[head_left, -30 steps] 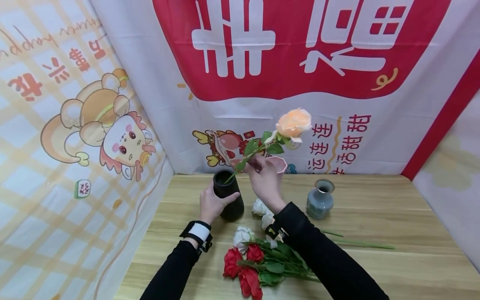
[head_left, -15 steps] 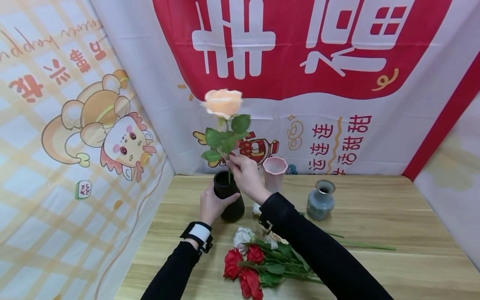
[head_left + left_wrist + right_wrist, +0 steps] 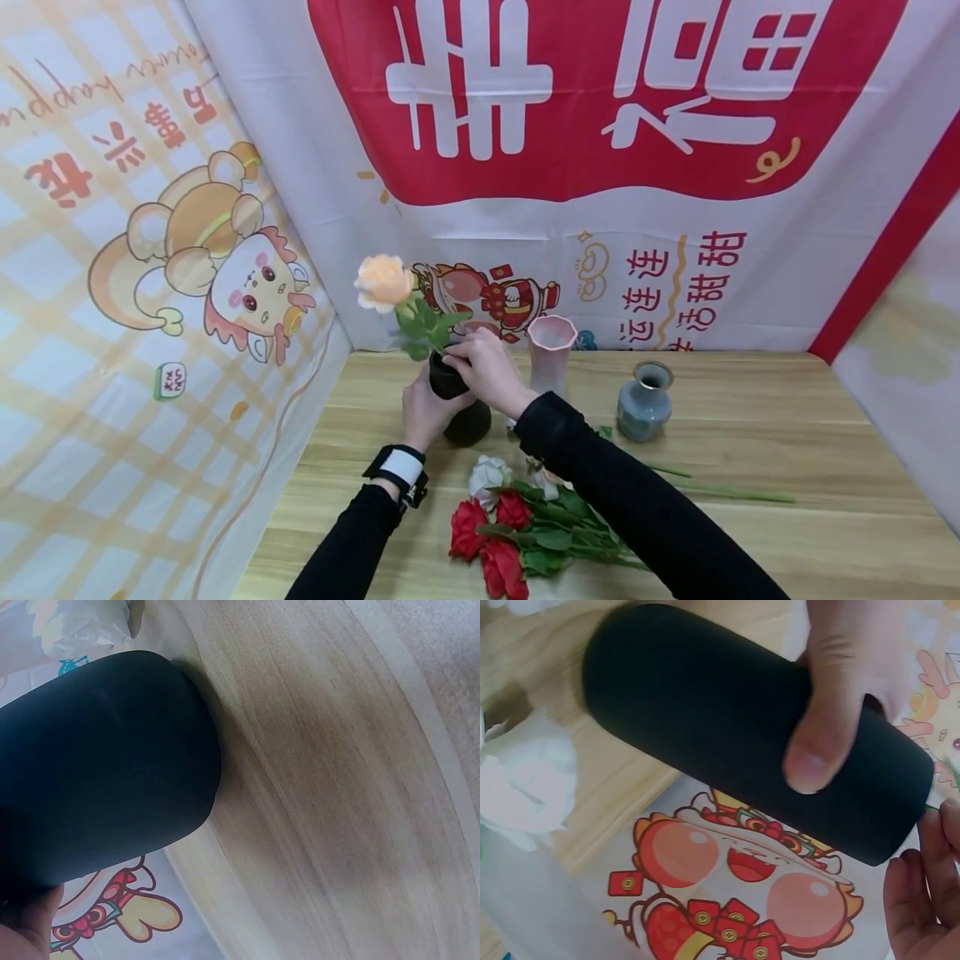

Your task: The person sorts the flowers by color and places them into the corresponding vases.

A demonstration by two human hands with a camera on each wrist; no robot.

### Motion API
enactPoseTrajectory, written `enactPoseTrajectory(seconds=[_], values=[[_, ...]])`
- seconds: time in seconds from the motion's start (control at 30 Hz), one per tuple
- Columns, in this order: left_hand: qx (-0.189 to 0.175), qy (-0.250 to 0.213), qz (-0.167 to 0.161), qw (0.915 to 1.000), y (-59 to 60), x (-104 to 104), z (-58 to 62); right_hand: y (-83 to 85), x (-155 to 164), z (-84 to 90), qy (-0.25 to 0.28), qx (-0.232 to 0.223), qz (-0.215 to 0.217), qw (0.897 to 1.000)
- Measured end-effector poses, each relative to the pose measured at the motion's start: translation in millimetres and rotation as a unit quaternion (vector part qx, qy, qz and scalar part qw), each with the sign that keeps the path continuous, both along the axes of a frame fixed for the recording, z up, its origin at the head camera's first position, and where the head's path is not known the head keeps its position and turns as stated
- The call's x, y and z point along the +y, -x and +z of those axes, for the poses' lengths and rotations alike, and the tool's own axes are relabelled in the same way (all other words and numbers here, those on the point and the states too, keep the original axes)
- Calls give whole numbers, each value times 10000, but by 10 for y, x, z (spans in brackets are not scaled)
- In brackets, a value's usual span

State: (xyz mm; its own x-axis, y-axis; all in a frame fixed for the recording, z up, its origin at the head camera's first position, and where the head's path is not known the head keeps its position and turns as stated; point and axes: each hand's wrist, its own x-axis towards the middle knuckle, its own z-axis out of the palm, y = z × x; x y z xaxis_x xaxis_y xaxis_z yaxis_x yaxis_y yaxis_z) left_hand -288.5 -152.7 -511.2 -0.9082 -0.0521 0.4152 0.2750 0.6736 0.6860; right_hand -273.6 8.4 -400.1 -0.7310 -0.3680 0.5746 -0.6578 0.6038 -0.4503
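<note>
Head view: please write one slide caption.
Left hand grips a black vase; right hand holds a peach rose at the rim.

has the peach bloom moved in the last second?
Yes, left and lower. In the head view, against the fixed red cartoon print, the peach bloom was up by its right end and now overlaps its left end.

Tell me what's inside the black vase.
A peach rose leans at the mouth of the black vase, its stem pinched by the right hand. The vase's walls and the hand cover the interior, so whatever lies deeper cannot be seen.
</note>
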Motion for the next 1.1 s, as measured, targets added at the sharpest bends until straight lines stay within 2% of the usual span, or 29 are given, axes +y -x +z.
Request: enactPoseTrajectory(seconds=[0.33, 0.5, 0.63, 0.93, 1.1], values=[[-227, -184, -9, 9996, 6, 44, 4, -100, 156, -74, 511, -53, -209, 9985], [-308, -334, -20, 9990, 1, 49, -3, -185, 254, -38, 493, -198, -306, 9981], [-450, -462, -60, 9979, -26, 37, 34, -223, 360, -34, 373, -350, -340, 9981], [-114, -397, -120, 9991, 35, 7, 45, -337, 735, 16, 382, -207, -266, 9987], [-131, -440, -159, 9988, 19, 34, 14, -483, 936, 46, 70, -449, -125, 9989]])
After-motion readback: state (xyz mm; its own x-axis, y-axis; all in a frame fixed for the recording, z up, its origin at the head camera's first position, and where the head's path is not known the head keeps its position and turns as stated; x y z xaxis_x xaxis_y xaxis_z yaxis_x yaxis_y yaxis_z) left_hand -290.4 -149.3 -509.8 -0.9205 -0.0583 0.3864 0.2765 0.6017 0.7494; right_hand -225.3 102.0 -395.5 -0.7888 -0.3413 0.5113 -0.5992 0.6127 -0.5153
